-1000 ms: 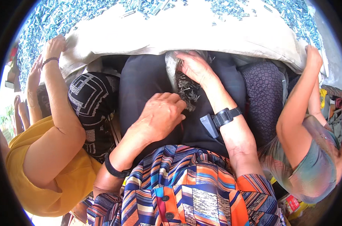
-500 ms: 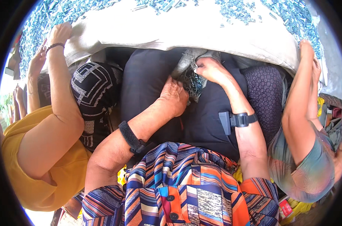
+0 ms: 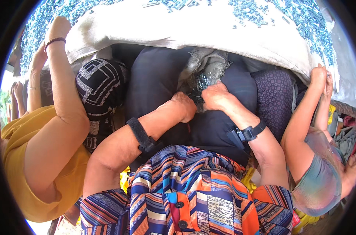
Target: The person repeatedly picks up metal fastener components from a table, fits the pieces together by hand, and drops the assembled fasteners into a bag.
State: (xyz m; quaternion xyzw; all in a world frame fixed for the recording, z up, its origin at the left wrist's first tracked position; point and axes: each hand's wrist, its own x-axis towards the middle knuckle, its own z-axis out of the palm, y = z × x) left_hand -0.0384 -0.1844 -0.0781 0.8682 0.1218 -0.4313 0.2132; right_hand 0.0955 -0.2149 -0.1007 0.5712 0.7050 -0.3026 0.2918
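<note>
A frayed grey cloth [image 3: 215, 62] lies in my lap between my dark-trousered thighs. Small shiny dark-teal pieces [image 3: 202, 83] are gathered in its fold. My left hand [image 3: 184, 106] is closed at the near left edge of this pile, its fingertips turned inward and out of sight. Just right of it, my right hand [image 3: 216, 96] is curled with fingers bent down against the pieces. Whatever either hand grips is hidden or too small to name. A black strap [image 3: 140, 135] is on my left forearm, and a strap with a black device [image 3: 245, 134] on my right wrist.
Ahead, a work surface covered by a white cloth [image 3: 162, 25] bears many scattered shiny blue pieces [image 3: 248, 12]. A co-worker in a yellow top [image 3: 40, 164] sits close at left, another in a grey-green top [image 3: 321, 176] at right. Their hands are at the cloth's edges.
My right hand has come down from the cloth's upper edge to the pieces, near my left hand. My left hand has barely shifted. The right co-worker's hands have moved lower.
</note>
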